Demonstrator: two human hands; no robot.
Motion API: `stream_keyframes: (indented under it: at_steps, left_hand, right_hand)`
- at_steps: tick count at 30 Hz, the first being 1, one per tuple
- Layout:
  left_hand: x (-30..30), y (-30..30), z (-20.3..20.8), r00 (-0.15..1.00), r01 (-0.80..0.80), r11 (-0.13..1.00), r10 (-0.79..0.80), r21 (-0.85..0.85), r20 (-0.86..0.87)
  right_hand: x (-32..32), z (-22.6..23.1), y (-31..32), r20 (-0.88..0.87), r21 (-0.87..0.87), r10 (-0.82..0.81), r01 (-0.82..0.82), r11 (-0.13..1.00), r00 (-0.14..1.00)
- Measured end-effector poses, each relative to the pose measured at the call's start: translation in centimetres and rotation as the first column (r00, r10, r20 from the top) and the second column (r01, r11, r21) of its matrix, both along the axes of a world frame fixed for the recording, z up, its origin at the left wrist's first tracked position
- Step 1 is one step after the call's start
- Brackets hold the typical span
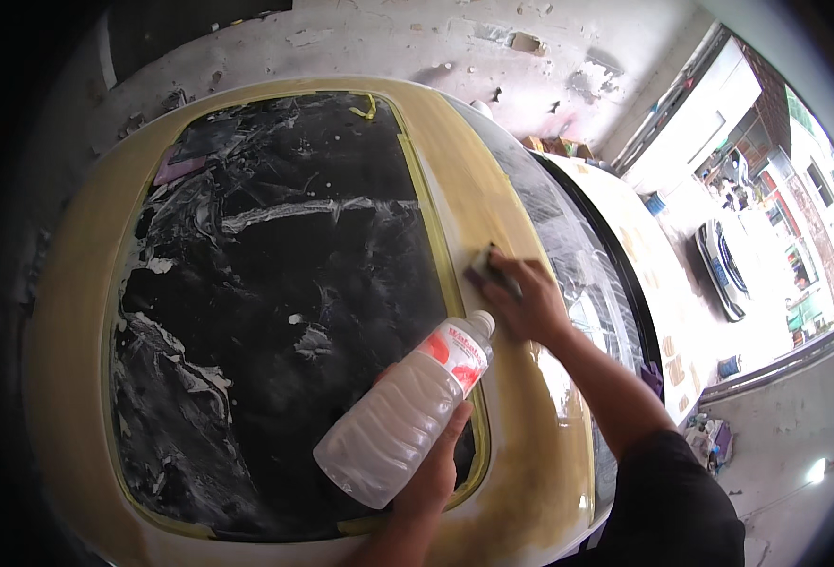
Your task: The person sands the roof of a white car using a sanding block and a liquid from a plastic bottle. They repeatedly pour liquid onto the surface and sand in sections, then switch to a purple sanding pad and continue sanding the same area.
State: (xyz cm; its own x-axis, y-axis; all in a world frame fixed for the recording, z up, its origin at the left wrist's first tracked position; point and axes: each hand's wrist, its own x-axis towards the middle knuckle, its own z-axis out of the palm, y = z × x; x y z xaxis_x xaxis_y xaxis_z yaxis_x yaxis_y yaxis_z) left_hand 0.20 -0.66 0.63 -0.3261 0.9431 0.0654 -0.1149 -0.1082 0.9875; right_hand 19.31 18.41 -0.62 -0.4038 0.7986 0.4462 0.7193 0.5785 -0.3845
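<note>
My left hand point(436, 470) is wrapped round a see-through plastic bottle point(387, 416) with a red and white label. The bottle tilts over the roof, its neck pointing up and to the right; whether anything flows out cannot be made out. Farther right, my right hand point(528, 300) grips a small dark sanding pad point(485, 270) and presses it on the yellowish roof panel point(474, 184) of a car. That panel looks wet and shiny near my right forearm. Beside it, a black sheet point(275, 274), smeared with whitish residue, covers the roof's middle, edged with yellow masking tape point(422, 203).
A loose purple piece point(179, 170) lies on the sheet's far left corner. The car's windshield point(568, 236) slopes away at the right, cloudy with residue. A worn, patched wall point(389, 42) stands beyond the roof. Outside the wide doorway is a white car point(722, 269).
</note>
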Motion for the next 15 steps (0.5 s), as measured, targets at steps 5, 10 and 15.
stream_keyframes:
  at_steps: [5,10,15]
  left_hand:
    - [0.0,0.0,0.0,0.989,-0.063,0.997,0.067,0.036,-0.13]
    - [0.1,0.3,0.7,0.998,-0.053,0.996,0.055,0.074,-0.032]
    - [0.0,0.2,1.1,0.996,-0.033,0.999,0.031,0.023,0.08]
  right_hand:
    - [-3.6,0.4,15.5,-0.009,-0.162,-0.243,0.238,0.958,0.97]
    - [-2.9,-0.2,13.8,-0.048,-0.118,-0.206,0.199,0.973,0.977]
    - [2.2,-1.1,-4.5,-0.04,0.08,0.02,-0.017,0.997,0.999]
